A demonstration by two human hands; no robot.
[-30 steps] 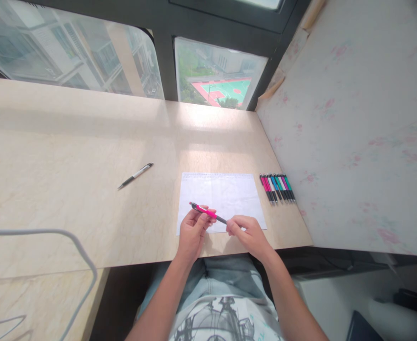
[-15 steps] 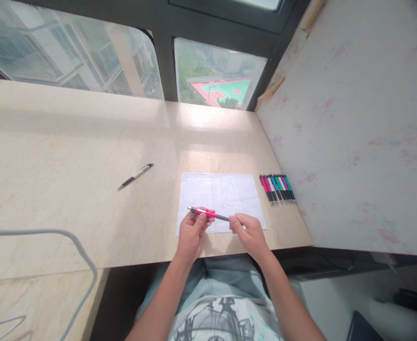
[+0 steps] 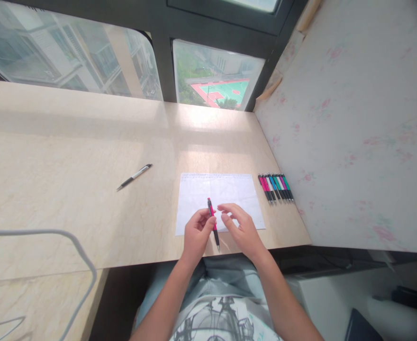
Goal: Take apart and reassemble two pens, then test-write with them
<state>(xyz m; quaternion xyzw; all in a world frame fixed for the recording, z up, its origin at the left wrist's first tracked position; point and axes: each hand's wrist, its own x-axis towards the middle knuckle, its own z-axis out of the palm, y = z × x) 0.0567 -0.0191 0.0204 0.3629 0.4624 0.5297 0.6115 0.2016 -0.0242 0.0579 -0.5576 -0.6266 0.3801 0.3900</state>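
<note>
My left hand (image 3: pixel 196 235) grips a pink and black pen (image 3: pixel 213 222) by its middle. The pen stands nearly upright in the view, its dark tip pointing down toward me. My right hand (image 3: pixel 240 229) hovers just to the right of the pen with its fingers spread, holding nothing. Both hands are over the near edge of a white sheet of paper (image 3: pixel 220 189) that lies flat on the beige desk (image 3: pixel 69 156).
A row of several coloured pens (image 3: pixel 276 187) lies right of the paper, close to the flowered side wall (image 3: pixel 354 123). A single white and black pen (image 3: pixel 134 176) rests at the desk's middle left. A grey wire loop (image 3: pixel 52 246) sits at the near left. Windows run along the back.
The pen has turned from lying crosswise between both hands to pointing toward me. My right hand has let go of its tip and opened; my left hand keeps hold.
</note>
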